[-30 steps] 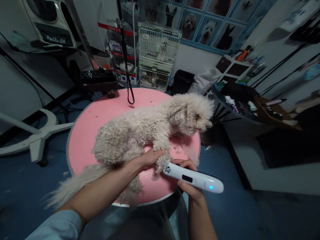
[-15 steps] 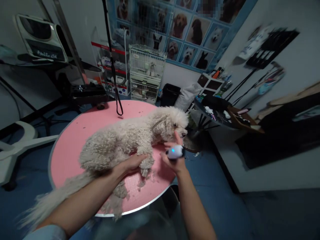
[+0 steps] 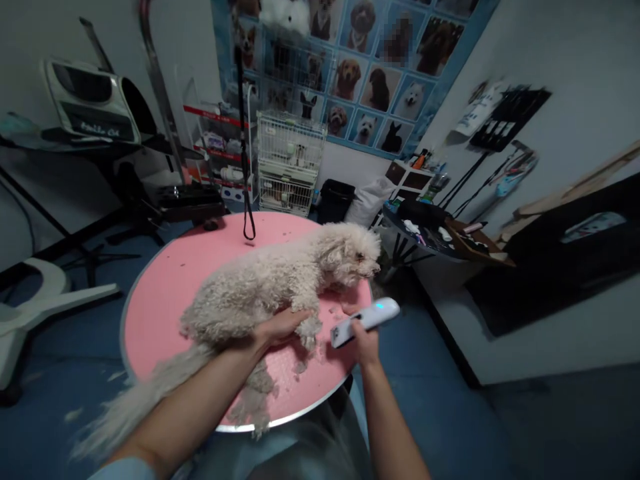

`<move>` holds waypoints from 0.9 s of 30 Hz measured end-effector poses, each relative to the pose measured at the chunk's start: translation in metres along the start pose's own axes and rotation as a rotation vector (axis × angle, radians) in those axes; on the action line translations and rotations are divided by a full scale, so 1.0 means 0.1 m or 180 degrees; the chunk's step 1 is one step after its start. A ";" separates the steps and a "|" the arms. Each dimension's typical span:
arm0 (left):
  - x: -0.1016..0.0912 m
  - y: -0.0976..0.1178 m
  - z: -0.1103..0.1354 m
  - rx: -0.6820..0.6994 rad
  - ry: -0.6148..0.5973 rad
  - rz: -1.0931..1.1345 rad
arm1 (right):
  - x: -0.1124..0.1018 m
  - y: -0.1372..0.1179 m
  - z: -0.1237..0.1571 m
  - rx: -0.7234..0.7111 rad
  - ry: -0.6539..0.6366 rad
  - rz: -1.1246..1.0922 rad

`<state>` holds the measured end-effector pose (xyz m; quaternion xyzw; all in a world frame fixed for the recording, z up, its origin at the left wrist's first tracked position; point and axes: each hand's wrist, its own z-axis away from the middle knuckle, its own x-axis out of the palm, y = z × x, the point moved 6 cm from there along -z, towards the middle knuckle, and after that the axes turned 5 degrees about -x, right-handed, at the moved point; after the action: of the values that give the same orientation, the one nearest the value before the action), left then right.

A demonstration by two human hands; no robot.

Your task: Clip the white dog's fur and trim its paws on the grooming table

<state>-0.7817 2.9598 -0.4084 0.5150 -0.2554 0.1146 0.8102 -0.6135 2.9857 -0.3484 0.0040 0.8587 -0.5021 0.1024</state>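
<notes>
A curly cream-white dog [image 3: 260,277] lies on its side on a round pink grooming table [image 3: 170,267], its head toward the right. My left hand [image 3: 283,325] is closed around the dog's front leg near the chest, its fingers partly hidden in the fur. My right hand [image 3: 367,343] grips a white cordless pet clipper [image 3: 373,316] with a lit blue light. The clipper's blade end points left, toward the front paw, and is apart from the fur. Cut tufts of hair [image 3: 257,390] lie on the table near its front edge.
A black grooming loop [image 3: 249,223] hangs over the table's back part. Wire cages [image 3: 290,160] and a black bin [image 3: 336,198] stand behind. At the right, a small dark side table [image 3: 430,233] holds tools. A white stand base [image 3: 55,300] is on the left floor.
My right hand has turned the clipper from pointing away to lying sideways, and moved it down from the dog's muzzle. My left hand keeps its place on the leg. The camera view has shifted.
</notes>
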 end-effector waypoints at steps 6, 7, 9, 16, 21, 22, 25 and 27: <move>0.03 -0.04 -0.03 -0.0168 -0.0125 -0.0108 | -0.10 -0.01 1.09 0.0751 0.0974 -0.1060; 0.05 -0.03 -0.03 -0.0157 -0.0145 -0.0061 | -0.06 -0.08 1.18 0.0761 0.0977 -0.1121; 0.09 0.00 -0.01 -0.0089 -0.0128 0.0036 | 0.01 -0.29 1.26 0.0553 0.0927 -0.0881; 0.18 0.05 0.04 0.0116 -0.0184 0.0058 | 0.22 -0.80 1.19 -0.0190 0.0636 0.0586; 0.19 0.08 0.07 0.0185 -0.0171 -0.0097 | 0.30 -0.82 1.17 -0.0815 0.0665 0.1176; 0.19 0.09 0.08 0.0204 -0.0156 -0.0118 | 0.30 -0.79 1.16 -0.0802 0.0598 0.1076; 0.18 0.09 0.08 0.0167 -0.0108 -0.0163 | 0.28 -0.76 1.15 -0.0668 0.0520 0.0767; 0.16 0.08 0.07 0.0153 -0.0051 -0.0178 | 0.25 -0.76 1.14 -0.0550 0.0599 0.0706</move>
<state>-0.7736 2.9555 -0.3912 0.5421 -0.2446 0.0938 0.7985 -0.6263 2.8475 -0.3414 0.1370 0.8988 -0.4094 0.0764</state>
